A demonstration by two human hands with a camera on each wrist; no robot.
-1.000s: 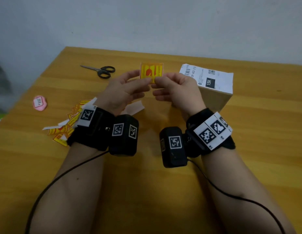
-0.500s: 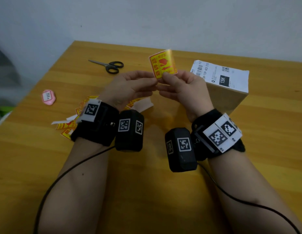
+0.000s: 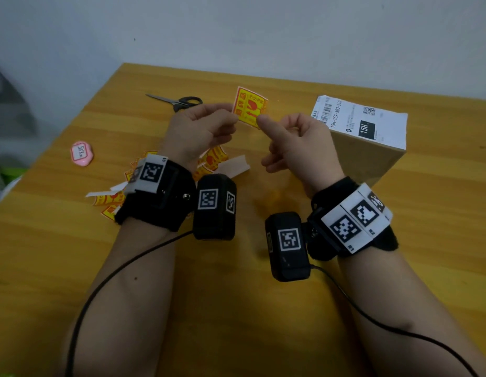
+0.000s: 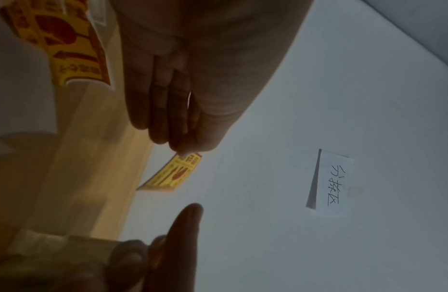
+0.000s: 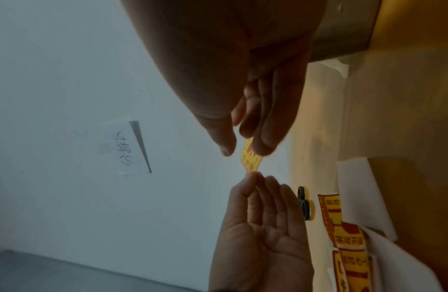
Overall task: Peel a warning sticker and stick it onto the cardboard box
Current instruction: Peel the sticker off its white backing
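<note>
A yellow and red warning sticker (image 3: 250, 106) is held up above the table. My left hand (image 3: 233, 117) pinches its left edge between thumb and fingertips; the pinch also shows in the left wrist view (image 4: 185, 146) on the sticker (image 4: 171, 173). My right hand (image 3: 266, 126) has its fingers curled, with the thumb stretched toward the sticker's lower right corner. In the right wrist view the thumb of that hand (image 5: 242, 150) stands a little off the sticker (image 5: 251, 160). The cardboard box (image 3: 353, 156) with a white shipping label (image 3: 364, 121) stands just right of my right hand.
Black-handled scissors (image 3: 182, 102) lie at the back. A small pink object (image 3: 82, 153) sits at the left. A pile of stickers and white backing strips (image 3: 114, 197) lies under my left wrist on the wooden table (image 3: 236, 295). A handwritten note (image 4: 332, 181) hangs on the wall.
Both hands pinched the sticker close together before. Now the hands have drawn apart, the right hand's pinch has come off, and the sticker hangs tilted from the left hand.
</note>
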